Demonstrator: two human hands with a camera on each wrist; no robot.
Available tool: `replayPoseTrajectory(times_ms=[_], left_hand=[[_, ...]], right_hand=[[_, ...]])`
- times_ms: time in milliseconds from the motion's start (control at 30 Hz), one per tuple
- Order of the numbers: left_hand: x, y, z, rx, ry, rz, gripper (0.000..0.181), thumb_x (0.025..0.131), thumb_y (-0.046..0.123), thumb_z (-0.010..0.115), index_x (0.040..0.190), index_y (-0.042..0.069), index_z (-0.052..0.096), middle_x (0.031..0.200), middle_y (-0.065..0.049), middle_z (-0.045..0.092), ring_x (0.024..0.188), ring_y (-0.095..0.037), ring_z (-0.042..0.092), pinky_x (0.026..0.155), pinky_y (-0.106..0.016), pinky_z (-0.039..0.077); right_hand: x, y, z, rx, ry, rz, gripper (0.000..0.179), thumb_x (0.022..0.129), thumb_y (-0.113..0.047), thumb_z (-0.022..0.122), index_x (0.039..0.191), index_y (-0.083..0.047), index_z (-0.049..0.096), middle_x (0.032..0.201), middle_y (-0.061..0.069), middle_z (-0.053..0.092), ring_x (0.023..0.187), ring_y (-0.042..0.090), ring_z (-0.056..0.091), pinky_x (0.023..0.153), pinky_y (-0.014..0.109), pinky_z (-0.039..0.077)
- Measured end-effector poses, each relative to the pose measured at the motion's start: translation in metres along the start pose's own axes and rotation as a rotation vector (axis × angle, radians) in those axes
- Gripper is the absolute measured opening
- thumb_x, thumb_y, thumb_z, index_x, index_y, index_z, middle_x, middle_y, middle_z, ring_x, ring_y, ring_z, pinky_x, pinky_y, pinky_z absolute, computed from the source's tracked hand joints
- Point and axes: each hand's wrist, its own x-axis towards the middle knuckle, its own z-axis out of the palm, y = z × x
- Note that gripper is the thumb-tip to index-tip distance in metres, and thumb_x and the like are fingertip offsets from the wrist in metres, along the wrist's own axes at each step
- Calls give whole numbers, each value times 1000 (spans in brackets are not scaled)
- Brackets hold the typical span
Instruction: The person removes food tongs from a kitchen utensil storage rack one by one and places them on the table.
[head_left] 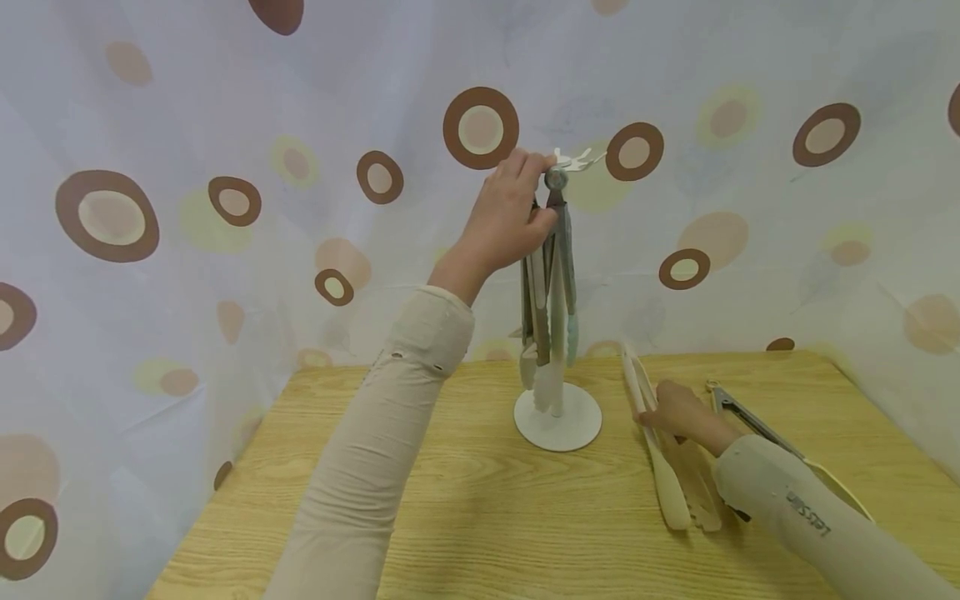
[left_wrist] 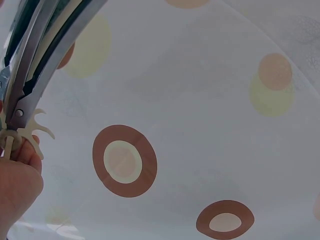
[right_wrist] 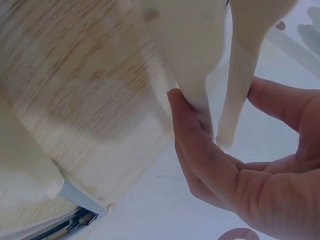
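A white rack (head_left: 531, 429) with a round base stands on the table, crowned by curved hooks (head_left: 576, 162). Several tongs (head_left: 539, 287) hang from it, with metal or pale arms. My left hand (head_left: 506, 212) grips the rack's top, fingers over the hooks and thumb beside the upper end of a hanging pair. In the left wrist view, the hand (left_wrist: 20, 182) is just below a metal ring end. To the right of the rack, my right hand (head_left: 686, 412) pinches a cream pair of tongs (head_left: 671, 500), thumb and fingers on opposite arms (right_wrist: 240, 70).
Another pair of tongs (head_left: 757, 427) with dark metal arms and pale yellow tips lies right of my right hand, partly hidden by the sleeve. A patterned curtain (head_left: 405, 75) closes off the back and sides of the wooden table (head_left: 465, 508).
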Motion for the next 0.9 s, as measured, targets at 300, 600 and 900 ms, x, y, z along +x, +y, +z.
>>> replayPoseTrajectory(times_ms=[300,600,900], left_hand=[[1,1,0,-2,3,9,48,93,12,49,140,7,41,129,-9,44,117,-23,42,98,-37,31],[0,1,-1,12,5,3,49,92,12,47,141,9,41,129,-8,44,114,-22,42,96,-36,32],[0,1,0,8,7,4,49,93,13,48,141,9,41,129,-8,44,114,-22,42,96,-36,32]], right_hand=[[3,4,4,-23,-17,51,27,90,-13,63,78,2,44,69,12,49,55,22,57,51,34,52],[3,0,5,-32,-73,56,22,93,-11,59,82,4,48,66,11,48,53,20,53,53,35,51],[8,3,12,-69,-93,54,18,91,-9,61,82,4,53,63,11,52,50,21,56,50,35,51]])
